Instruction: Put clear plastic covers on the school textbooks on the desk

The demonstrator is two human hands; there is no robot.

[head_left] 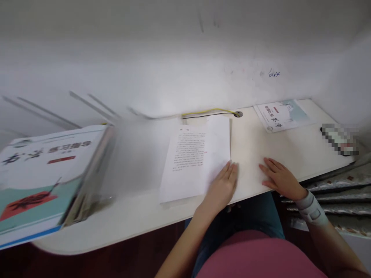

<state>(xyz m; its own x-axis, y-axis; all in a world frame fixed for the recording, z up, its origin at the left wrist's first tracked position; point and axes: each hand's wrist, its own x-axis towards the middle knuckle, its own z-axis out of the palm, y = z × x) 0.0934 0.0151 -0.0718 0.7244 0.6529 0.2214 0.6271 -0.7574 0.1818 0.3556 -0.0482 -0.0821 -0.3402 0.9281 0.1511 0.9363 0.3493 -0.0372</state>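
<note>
My left hand lies flat on the right edge of a printed sheet of paper, its fingers stretched out. A blank white strip runs along the sheet's right side, and I cannot tell whether it is a fold or another page. To the right, my right hand rests near the front edge of the white desk, fingers spread and holding nothing. A pale band with a buckle-like piece wraps the right wrist.
At the left stands a thick stack of booklets. A single booklet lies at the back right, beside a phone. Behind the paper, a yellow cable runs into a round desk hole. Silvery patterned packages are at the right.
</note>
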